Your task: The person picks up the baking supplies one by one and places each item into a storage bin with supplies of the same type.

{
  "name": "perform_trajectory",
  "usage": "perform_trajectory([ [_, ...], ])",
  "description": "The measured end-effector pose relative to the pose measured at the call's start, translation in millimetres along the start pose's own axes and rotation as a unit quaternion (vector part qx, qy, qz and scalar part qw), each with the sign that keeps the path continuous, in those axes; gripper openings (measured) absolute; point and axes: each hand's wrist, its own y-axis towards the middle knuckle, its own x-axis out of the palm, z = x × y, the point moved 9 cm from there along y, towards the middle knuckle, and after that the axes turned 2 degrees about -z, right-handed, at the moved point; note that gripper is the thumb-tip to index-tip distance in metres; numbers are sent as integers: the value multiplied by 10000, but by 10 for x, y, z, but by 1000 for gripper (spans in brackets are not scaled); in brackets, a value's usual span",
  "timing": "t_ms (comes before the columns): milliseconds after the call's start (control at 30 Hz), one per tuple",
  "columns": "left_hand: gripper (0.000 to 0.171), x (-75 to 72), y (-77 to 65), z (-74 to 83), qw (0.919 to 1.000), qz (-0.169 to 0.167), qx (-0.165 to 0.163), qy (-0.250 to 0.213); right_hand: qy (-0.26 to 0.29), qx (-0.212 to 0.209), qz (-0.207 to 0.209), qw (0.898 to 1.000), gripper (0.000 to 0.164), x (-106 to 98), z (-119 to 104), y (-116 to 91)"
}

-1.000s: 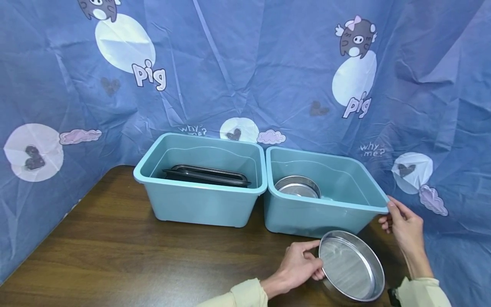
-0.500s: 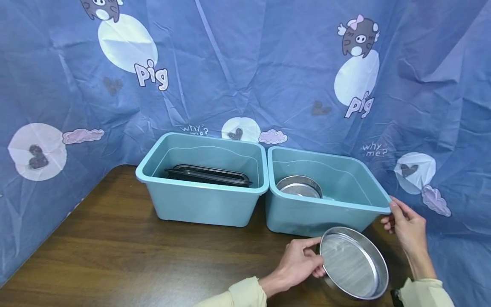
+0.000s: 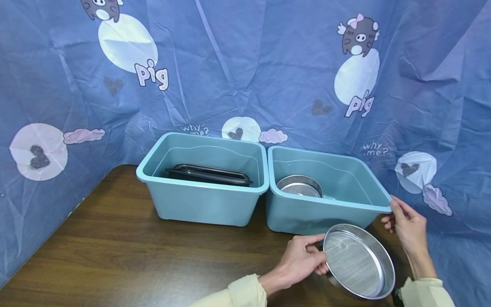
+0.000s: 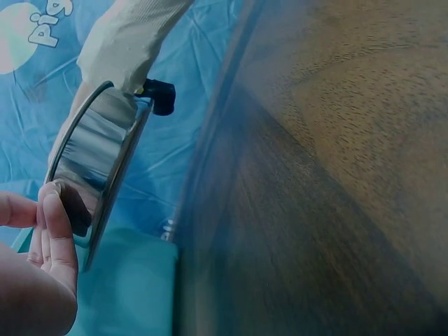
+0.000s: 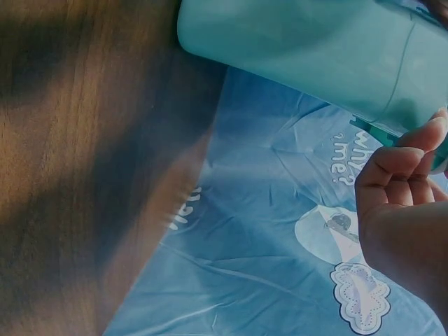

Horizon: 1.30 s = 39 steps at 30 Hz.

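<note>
A round, shallow metal sieve (image 3: 354,260) with a flat mesh-like base is held tilted above the table, in front of the right-hand tub. My left hand (image 3: 301,261) pinches its left rim between thumb and fingers; the left wrist view shows the pinch on the shiny side wall (image 4: 91,150). My right hand (image 3: 410,228) grips the front right corner of the right-hand teal tub (image 3: 307,215). Inside that tub, at its left end, lies another round metal sieve (image 3: 300,186), partly hidden by the front wall.
To the left stands a second teal tub (image 3: 199,204), its rim beside the first one's. Black trays (image 3: 209,175) lean inside it. Both tubs stand on a dark wooden table (image 3: 134,251). A blue printed cloth (image 3: 245,64) hangs behind and along the sides.
My left hand and the sieve have moved slightly to the right and a little up. My right hand keeps its grip on the tub's corner.
</note>
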Motion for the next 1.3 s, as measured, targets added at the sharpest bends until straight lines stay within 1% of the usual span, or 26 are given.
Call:
perform_trajectory([
  [33, 57, -4, -2, 8, 10000, -4, -6, 2, -89, 95, 25, 9999, 32, 8, -19, -4],
  [67, 57, -9, -4, 13, 10000, 3, -18, 3, -56, 15, -38, 10000, 33, -26, 50, 38],
  [100, 57, -14, -6, 18, 10000, 13, -28, -5, -4, 76, 20, 10000, 33, -59, 111, 62],
  [133, 57, -19, -7, 22, 10000, 18, -38, -10, -126, 83, 24, 9999, 34, -37, 55, 38],
  [167, 57, -24, -9, 26, 10000, 27, -43, -10, -80, 112, 52, 9999, 32, -9, -5, 8],
  [200, 57, -28, -10, 30, 10000, 29, -45, -21, -200, 51, 6, 9998, 31, 37, -100, -30],
  [233, 56, -30, -11, 33, 10000, 29, -48, -36, -19, -27, -31, 10000, 28, 87, -200, -79],
  [267, 56, -31, -13, 36, 10000, 31, -49, -41, -72, -102, -41, 9999, 32, 69, -170, -66],
  [300, 56, -31, -14, 41, 10000, 26, -42, -48, 5, -55, 14, 10000, 32, 100, -237, -108],
  [333, 56, -34, -16, 45, 10000, 24, -40, -42, -30, -38, 32, 10000, 32, 128, -287, -131],
  [433, 56, -37, -21, 62, 10000, 10, -39, -39, 156, 70, -68, 9998, 31, 143, -271, -138],
  [467, 56, -37, -23, 70, 10000, 5, -34, -33, 38, 109, -88, 9999, 32, 139, -260, -135],
  [567, 56, -36, -24, 96, 10000, -25, -15, -26, -31, 109, -171, 9998, 29, 151, -284, -154],
  [600, 56, -34, -22, 106, 10000, -41, -4, -29, 48, 95, -164, 9998, 27, 162, -310, -165],
  [633, 56, -31, -20, 116, 10000, -61, 8, -37, -78, 117, -92, 9999, 25, 195, -392, -200],
  [733, 56, -19, -12, 145, 9999, -113, 41, -61, 64, 158, -50, 9998, 20, 319, -629, -296],
  [767, 56, -12, -10, 153, 9999, -125, 49, -70, 52, 206, -31, 9998, 20, 358, -707, -329],
  [800, 56, -6, -8, 160, 9999, -135, 52, -72, 156, 281, 16, 9995, 22, 389, -765, -360],
  [833, 56, -4, -10, 165, 9999, -143, 56, -62, 103, 352, 50, 9993, 24, 420, -818, -385],
  [900, 55, -1, -15, 169, 9999, -157, 43, -41, 124, 503, 143, 9986, 28, 451, -875, -422],
  [967, 55, 2, -22, 169, 9999, -166, 27, -13, 77, 623, 220, 9978, 30, 456, -891, -437],
  [1067, 54, 0, -29, 177, 9999, -160, 38, 15, 30, 674, 271, 9974, 30, 449, -886, -433],
  [1300, 55, -15, -38, 214, 9998, -150, 95, 39, 30, 627, 228, 9978, 29, 459, -886, -421],
])
